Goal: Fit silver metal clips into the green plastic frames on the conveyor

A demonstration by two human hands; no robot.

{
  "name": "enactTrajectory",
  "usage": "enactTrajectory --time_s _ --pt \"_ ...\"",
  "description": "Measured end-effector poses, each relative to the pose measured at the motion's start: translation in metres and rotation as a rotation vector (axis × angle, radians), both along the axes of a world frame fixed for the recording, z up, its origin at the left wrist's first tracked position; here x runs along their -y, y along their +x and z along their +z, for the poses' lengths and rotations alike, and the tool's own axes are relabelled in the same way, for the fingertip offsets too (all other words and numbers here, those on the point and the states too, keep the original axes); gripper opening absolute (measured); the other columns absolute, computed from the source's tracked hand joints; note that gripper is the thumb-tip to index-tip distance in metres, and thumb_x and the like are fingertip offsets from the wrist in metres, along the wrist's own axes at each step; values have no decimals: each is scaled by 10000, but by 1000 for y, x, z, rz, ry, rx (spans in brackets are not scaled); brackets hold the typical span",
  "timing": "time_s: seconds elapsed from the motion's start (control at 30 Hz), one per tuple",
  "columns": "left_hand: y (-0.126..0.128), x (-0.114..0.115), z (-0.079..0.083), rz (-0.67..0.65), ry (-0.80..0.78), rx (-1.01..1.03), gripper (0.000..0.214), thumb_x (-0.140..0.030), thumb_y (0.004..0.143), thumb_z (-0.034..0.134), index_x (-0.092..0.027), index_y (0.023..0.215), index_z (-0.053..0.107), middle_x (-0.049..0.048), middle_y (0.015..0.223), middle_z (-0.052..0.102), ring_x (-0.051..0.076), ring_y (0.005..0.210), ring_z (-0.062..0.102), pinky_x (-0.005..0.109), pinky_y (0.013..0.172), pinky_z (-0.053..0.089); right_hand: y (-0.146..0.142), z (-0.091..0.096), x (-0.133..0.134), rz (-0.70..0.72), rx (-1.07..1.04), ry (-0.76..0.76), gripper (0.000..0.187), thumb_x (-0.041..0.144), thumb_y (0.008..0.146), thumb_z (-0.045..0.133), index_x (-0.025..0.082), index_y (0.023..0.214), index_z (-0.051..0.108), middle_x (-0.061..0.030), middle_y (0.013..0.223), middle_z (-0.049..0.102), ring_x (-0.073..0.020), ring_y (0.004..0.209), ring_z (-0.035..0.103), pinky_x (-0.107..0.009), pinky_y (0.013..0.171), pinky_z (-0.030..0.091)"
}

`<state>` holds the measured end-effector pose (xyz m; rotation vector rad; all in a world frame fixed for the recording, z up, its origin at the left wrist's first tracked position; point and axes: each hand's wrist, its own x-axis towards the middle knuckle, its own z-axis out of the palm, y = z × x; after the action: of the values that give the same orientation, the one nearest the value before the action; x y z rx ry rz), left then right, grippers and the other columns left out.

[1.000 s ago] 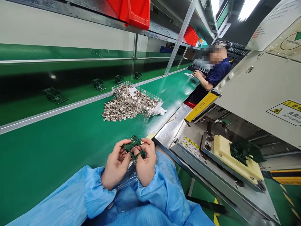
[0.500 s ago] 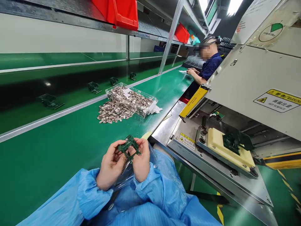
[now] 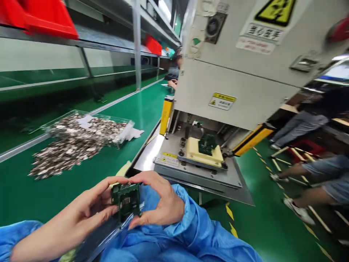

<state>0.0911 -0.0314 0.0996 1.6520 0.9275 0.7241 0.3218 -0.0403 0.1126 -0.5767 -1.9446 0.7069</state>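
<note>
A small dark green plastic part [image 3: 127, 199] sits between both my hands, low in the middle of the view. My left hand [image 3: 81, 214] pinches its left side with the fingertips. My right hand [image 3: 159, 202] curls over its top and right side. Both sleeves are light blue. Under the part lies a clear plastic bag [image 3: 109, 233] on my lap. Ahead stands a grey press machine [image 3: 245, 65] with a cream fixture block [image 3: 192, 153] that carries another dark green part [image 3: 207, 143].
A heap of small metal pieces [image 3: 73, 143] spills from a clear tray [image 3: 51, 123] on the green bench [image 3: 32, 193]. Red bins [image 3: 49, 16] hang on the shelf above. A co-worker's hand [image 3: 172, 83] works farther along. Other people's legs [image 3: 305, 174] are at right.
The view has swung to the right, toward the press. Both hands still grip the green part, now turned more upright and lower left in view.
</note>
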Motion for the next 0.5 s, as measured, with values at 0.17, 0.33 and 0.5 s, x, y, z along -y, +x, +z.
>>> enactTrajectory --time_s 0.17,0.33,0.5 --pt "95 -50 43 -240 267 -40 498 -454 809 616 -280 1268 534 77 1269 604 273 1119 607 380 946 521 102 9 45 -376 -141 -70 724 552 626 824 227 1232 596 -107 1145 650 -269 1048 613 -380 926 495" --pt "213 -87 67 -209 629 -66 702 -447 771 636 -134 1364 429 154 1412 473 300 1299 451 441 1105 364 185 1 70 -1005 -572 71 615 386 732 794 197 1265 553 -131 1254 601 -276 1154 567 -442 987 458" --pt "269 -103 73 -148 443 -76 785 -389 741 691 -118 1404 370 185 1249 589 313 1147 573 463 992 463 214 11 51 -1071 -523 78 632 316 692 802 171 1250 544 -149 1270 588 -281 1181 546 -468 1012 437"
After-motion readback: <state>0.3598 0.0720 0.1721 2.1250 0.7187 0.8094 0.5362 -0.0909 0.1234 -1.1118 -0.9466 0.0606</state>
